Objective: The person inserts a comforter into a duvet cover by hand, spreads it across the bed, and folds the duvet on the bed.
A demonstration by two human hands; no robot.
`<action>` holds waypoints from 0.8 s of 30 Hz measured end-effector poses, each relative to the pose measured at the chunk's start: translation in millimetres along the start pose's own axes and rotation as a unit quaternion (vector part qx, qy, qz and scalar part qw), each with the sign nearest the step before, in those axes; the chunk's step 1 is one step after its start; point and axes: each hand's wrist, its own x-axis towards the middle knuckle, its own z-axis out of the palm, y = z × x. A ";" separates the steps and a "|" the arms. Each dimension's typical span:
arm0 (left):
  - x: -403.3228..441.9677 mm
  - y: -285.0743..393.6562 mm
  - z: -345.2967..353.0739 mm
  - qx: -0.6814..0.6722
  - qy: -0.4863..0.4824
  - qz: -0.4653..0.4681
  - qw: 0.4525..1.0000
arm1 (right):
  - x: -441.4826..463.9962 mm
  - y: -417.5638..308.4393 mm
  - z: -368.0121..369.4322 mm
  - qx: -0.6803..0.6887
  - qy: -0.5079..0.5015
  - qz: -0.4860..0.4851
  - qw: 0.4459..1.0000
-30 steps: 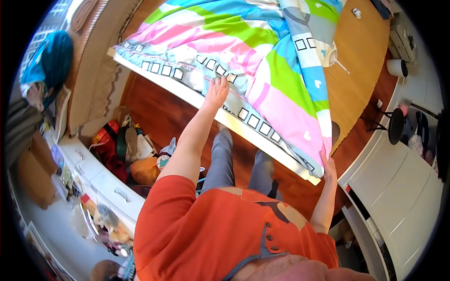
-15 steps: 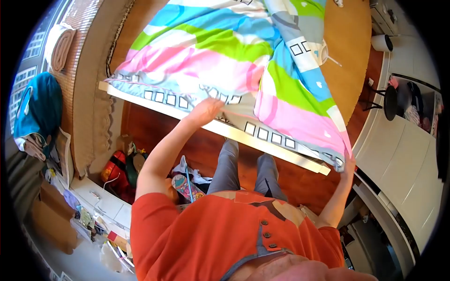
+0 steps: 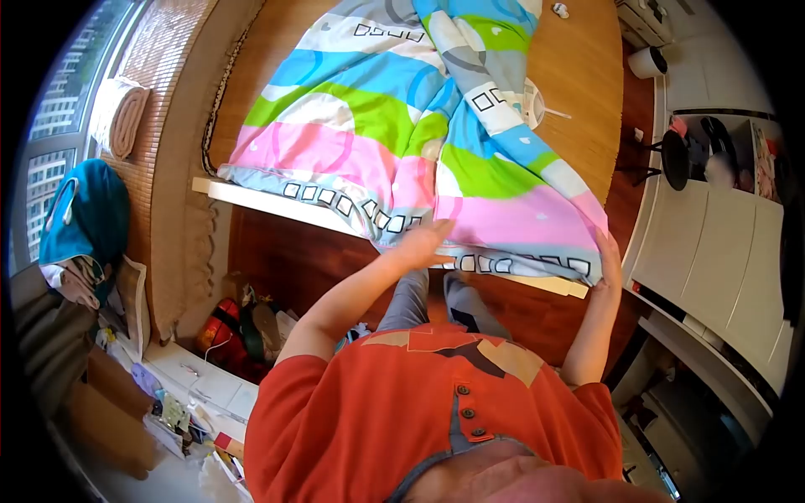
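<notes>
A quilt (image 3: 352, 101) with pink, green, blue and white bands lies over the bed, its grey hem with black squares along the near edge. My left hand (image 3: 422, 244) rests at the middle of that hem, thumb and fingers apart. On the right, my right hand (image 3: 610, 261) is closed round the quilt's near corner, its fingers partly hidden by the fabric. Below the hem shows the pale bed frame edge (image 3: 277, 205). A folded part of the quilt runs up the right side in a thick ridge.
Tan matting (image 3: 579, 92) covers the bed beside the quilt. A white round item with a handle (image 3: 533, 105) lies there. A black stool (image 3: 673, 159) and white cabinets (image 3: 704, 251) stand right. Left are a teal garment (image 3: 88, 210), a rolled towel (image 3: 127, 121) and a red bag (image 3: 220, 327).
My left hand has moved right and down along the hem. The hem's middle now hangs over the frame edge, and the quilt's right part lies flatter. My right hand stays at the corner.
</notes>
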 end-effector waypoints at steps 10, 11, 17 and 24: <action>62.1 134.9 3.8 -0.179 0.194 0.022 0.964 | -25.7 -11.4 92.4 0.180 -0.123 0.011 0.976; 63.4 133.0 6.8 -0.181 0.188 -0.007 0.965 | -26.7 -7.3 94.4 0.188 -0.130 0.009 0.974; 63.8 125.5 -1.1 -0.244 0.212 -0.004 0.946 | -34.8 -23.9 91.3 0.169 -0.150 -0.089 0.970; 29.7 125.7 -75.0 -0.395 0.307 -0.149 0.853 | -46.3 34.4 113.8 -0.352 -0.234 -0.363 0.830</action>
